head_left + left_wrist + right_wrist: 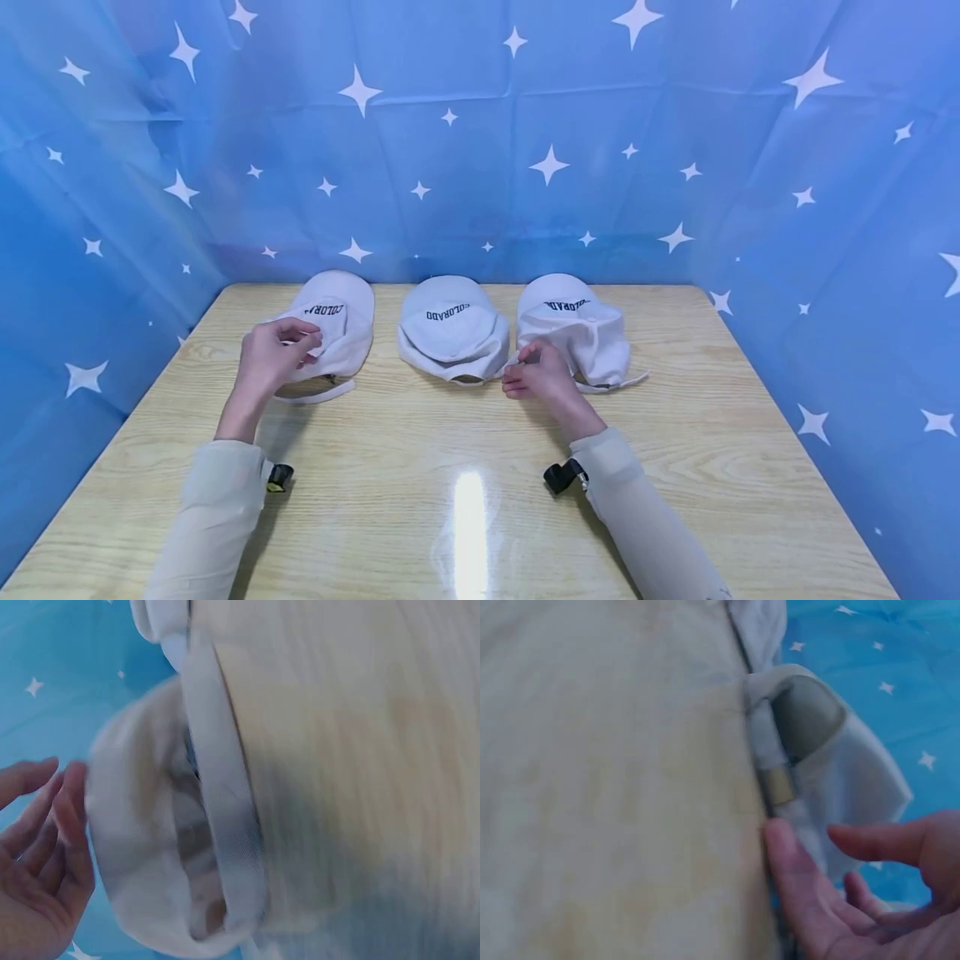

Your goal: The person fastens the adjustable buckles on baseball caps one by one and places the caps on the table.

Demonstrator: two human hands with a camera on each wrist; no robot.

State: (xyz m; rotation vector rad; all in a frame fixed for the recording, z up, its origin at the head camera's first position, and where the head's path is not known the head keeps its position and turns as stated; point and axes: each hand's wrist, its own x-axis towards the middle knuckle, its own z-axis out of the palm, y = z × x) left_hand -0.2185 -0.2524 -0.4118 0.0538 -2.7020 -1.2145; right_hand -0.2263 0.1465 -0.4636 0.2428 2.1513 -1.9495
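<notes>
Three white caps with dark COLORADO lettering stand in a row at the back of the table: a left cap [355, 337], a middle cap [452, 329] and a right cap [603, 346]. In front of the left cap is my left hand [268, 357], thumb and fingers bent loosely with nothing between them. The left wrist view shows that cap's strap [225, 795] and back opening. My right hand [549, 382] is between the middle and right caps, thumb apart from the fingers. In the right wrist view its fingertips are beside a cap strap with a metal buckle [780, 785]; contact is unclear.
The wooden table [375, 483] reaches back to a blue curtain [465, 200] with white stars, which also hangs along both sides. Straps of the left and right caps trail on the tabletop. Black wrist cameras [280, 478] sit at both cuffs.
</notes>
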